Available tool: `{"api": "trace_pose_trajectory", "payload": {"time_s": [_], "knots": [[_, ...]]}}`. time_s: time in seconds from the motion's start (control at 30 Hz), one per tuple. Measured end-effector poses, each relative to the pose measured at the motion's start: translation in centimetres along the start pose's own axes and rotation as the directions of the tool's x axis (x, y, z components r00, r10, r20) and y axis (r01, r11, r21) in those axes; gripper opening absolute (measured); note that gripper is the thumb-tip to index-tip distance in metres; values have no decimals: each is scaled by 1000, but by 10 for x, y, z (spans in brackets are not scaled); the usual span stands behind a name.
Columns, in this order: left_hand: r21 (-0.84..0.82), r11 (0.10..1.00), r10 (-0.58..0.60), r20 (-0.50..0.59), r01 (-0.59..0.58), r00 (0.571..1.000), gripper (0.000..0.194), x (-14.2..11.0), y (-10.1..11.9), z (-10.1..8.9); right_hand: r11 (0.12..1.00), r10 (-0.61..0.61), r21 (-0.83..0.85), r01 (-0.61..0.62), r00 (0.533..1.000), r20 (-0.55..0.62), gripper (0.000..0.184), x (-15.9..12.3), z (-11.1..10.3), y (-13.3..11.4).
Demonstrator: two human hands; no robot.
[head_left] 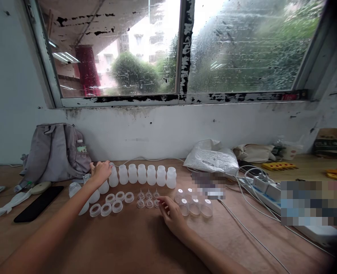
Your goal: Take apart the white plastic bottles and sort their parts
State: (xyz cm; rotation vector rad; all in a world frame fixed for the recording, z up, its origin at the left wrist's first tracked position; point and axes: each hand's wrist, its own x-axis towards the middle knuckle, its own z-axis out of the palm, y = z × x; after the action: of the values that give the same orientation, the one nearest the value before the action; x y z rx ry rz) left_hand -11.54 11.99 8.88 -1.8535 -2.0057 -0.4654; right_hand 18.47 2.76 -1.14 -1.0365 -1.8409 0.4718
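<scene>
My left hand (101, 172) is closed at the left part of a row of frosted bottles. Its fingers curl at the neck of a bottle (113, 177); some fingertips are hidden. My right hand (172, 214) is open, with fingers bent and apart. Its fingertips are beside clear bottle teats (148, 195), which stand in two short rows, and partly cover the nearest ones. White ring collars (106, 209) lie left of the teats. Clear dome caps (194, 207) stand to the right of my right hand. My left forearm partly hides further bottles (75, 189), at least one with a clear top.
A grey backpack (56, 152) leans against the wall, with a black phone-like slab (38, 204) in front. A silver padded bag (212, 158) lies at the back. White cables (242, 227) and a power strip (259, 196) run along the right side of the table.
</scene>
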Motion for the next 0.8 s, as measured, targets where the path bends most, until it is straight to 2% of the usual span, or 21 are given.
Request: {"api": "trace_pose_trajectory", "payload": {"time_s": [0.2,0.3,0.37,0.47,0.53,0.63,0.7,0.8], "knots": [[32,998,48,-55,-46,997,40,-4,2,3,989,-61,-133,67,997,44,24,0,-1,4],[27,997,75,-169,-72,983,40,-12,10,-5,966,-71,-242,96,992,109,26,-2,1,8],[-8,991,125,-224,-130,966,34,-24,17,-10,950,-57,-295,98,988,145,27,-4,3,11],[-75,957,268,-143,-281,953,25,-57,29,-11,940,-45,-327,100,984,173,27,-6,4,14],[-99,921,370,-80,-377,926,25,-83,33,-5,944,-50,-314,99,986,161,27,-5,3,13],[-95,904,414,-53,-417,909,22,-117,31,10,960,-107,-243,141,983,146,28,-4,0,5],[-94,910,398,-62,-403,915,21,-132,27,21,960,-176,-177,216,960,220,33,-5,-3,-4],[-147,910,379,-79,-387,922,20,-141,21,30,943,-251,-100,317,877,408,40,-8,-8,-18]]}}
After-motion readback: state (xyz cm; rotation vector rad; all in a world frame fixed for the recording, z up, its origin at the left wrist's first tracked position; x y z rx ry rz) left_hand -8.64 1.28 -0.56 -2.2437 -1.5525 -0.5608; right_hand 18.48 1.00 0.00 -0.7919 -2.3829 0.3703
